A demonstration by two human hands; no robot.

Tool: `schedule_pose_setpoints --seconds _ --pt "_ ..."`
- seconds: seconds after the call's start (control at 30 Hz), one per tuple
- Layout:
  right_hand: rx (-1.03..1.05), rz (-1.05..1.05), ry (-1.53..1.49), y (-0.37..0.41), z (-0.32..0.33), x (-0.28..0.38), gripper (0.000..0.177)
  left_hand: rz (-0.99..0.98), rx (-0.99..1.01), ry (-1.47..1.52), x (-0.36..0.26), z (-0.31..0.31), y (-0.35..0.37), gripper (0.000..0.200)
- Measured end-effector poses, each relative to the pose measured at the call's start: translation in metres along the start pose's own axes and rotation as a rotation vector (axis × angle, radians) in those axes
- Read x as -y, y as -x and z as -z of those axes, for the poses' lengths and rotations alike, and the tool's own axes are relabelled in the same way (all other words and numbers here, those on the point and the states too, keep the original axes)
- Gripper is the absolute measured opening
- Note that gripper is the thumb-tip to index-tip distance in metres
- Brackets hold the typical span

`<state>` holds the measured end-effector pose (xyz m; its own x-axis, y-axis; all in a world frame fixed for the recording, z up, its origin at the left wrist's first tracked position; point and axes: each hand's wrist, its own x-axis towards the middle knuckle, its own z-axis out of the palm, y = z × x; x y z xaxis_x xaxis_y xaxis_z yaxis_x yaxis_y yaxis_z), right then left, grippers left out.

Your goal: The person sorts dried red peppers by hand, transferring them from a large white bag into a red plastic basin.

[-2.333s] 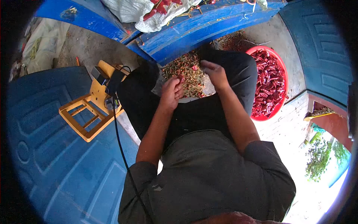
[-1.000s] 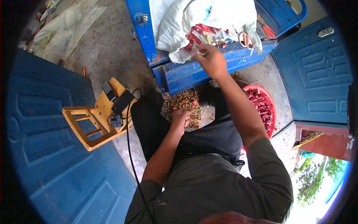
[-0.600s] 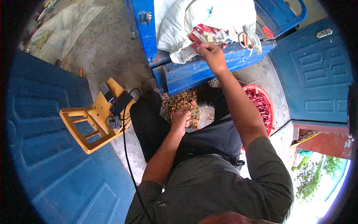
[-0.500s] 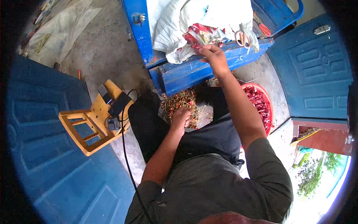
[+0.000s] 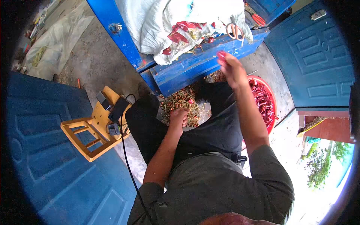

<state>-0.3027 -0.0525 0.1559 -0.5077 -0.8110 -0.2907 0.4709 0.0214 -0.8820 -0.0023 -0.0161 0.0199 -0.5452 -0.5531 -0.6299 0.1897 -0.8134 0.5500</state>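
My right hand [image 5: 233,71] is raised beside the front edge of the blue bench, its fingers closed on a red chili [image 5: 221,55], slightly blurred. My left hand [image 5: 179,118] is curled between my knees, above a pile of stems and chili bits [image 5: 183,101]; what it holds, if anything, is hidden. A white sack [image 5: 150,30] with red chilies [image 5: 177,36] at its mouth lies on the blue bench [image 5: 195,62]. To the right of my right forearm is a red basin [image 5: 275,108] full of red chilies.
Scissors with pale pink handles [image 5: 235,32] lie at the bench's edge, red-handled ones [image 5: 258,19] further back. A small wooden chair [image 5: 93,150] with devices and a black cable stands at left. Blue doors [image 5: 318,56] stand at both sides.
My right hand has moved away from the sack's mouth, to the right and down, with a red chili in its fingers. My left hand has shifted slightly. The whole view has turned a little.
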Motion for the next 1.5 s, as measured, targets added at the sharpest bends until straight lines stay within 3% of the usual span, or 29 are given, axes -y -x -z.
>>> schedule_pose_setpoints --seconds 0.07,0.1,0.13,0.17,0.27,0.33,0.5,0.7,0.93,1.1,1.23,1.3,1.37,1.43,1.5 --pt "-0.037 0.093 0.053 0.006 0.071 -0.011 0.029 0.02 -0.013 -0.052 0.0 0.002 -0.001 0.013" --pt "-0.18 0.13 0.16 0.028 0.083 -0.005 0.025 0.018 -0.018 -0.045 -0.001 0.001 0.0 0.013" --pt "-0.25 0.156 0.024 0.038 0.116 -0.012 0.02 0.01 -0.021 -0.041 -0.003 -0.004 0.003 0.014" --pt "-0.208 0.154 -0.118 0.046 0.161 -0.02 0.02 0.001 -0.02 -0.038 -0.005 -0.007 0.004 0.015" --pt "-0.096 0.136 -0.203 0.092 0.192 -0.008 0.024 0.05 -0.004 -0.025 -0.002 -0.012 0.002 0.015" --pt "-0.111 0.147 -0.239 0.111 0.164 0.011 0.025 0.03 0.015 -0.055 0.005 -0.013 -0.008 0.013" --pt "0.375 0.183 -0.56 0.105 0.116 0.027 0.023 0.05 0.033 -0.099 0.003 -0.018 -0.002 0.013" --pt "0.492 0.162 -0.631 0.1 0.099 0.029 0.023 0.058 -0.048 -0.102 0.0 -0.013 0.005 0.017" --pt "0.482 0.166 -0.638 0.105 0.088 0.033 0.028 0.064 -0.059 -0.129 0.008 -0.013 -0.003 0.017" --pt "0.24 0.017 -0.345 0.093 0.047 -0.001 0.042 0.051 -0.077 -0.149 0.007 -0.016 -0.003 0.014" --pt "0.189 -0.167 -0.076 0.089 0.007 -0.053 0.041 0.053 -0.082 -0.103 0.007 -0.009 -0.001 0.011" --pt "0.224 -0.219 -0.087 0.088 -0.004 -0.088 0.037 0.044 -0.106 -0.086 0.004 -0.007 0.0 0.01" --pt "0.239 -0.085 0.102 0.096 -0.019 -0.119 0.03 0.052 -0.047 -0.152 0.004 -0.002 0.0 0.012" --pt "0.27 -0.13 0.133 0.097 -0.016 -0.153 0.024 0.04 -0.055 -0.122 0.003 -0.002 -0.003 0.012" --pt "0.314 0.093 0.486 0.104 -0.014 -0.176 0.023 0.036 -0.054 -0.091 0.006 0.0 -0.006 0.013"
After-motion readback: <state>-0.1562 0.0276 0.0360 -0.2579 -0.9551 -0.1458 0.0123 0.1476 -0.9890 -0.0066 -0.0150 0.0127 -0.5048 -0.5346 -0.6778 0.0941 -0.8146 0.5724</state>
